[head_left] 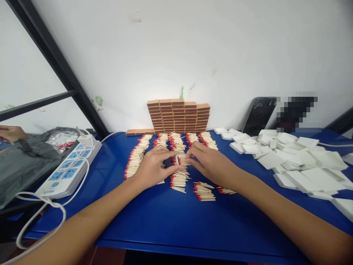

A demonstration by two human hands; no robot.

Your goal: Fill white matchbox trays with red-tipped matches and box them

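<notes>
Evidently the stack of brown matchboxes, standing against the wall, anchors the blue table. Farthest to its left shows another person's hand, beside a dark plastic bag; I cannot tell what those fingers hold. Nearer the stack, though still well left of it, lies a white power strip with blue sockets and a looping white cable. A low line of matchboxes touches the stack's left foot. In front of the stack's left part, the left hand has thumb and fingers narrowed on the left end of a small white tray. That tray is straight in front of the stack, over rows of red-tipped matches, with matches inside it. Just right of it, the right hand pinches its right end; I cannot tell whether those fingertips also grip matches. Closer to the person than the stack lies a small pile of matches. Well to the stack's right is a heap of white trays, a glossy black slab leaning behind it.
</notes>
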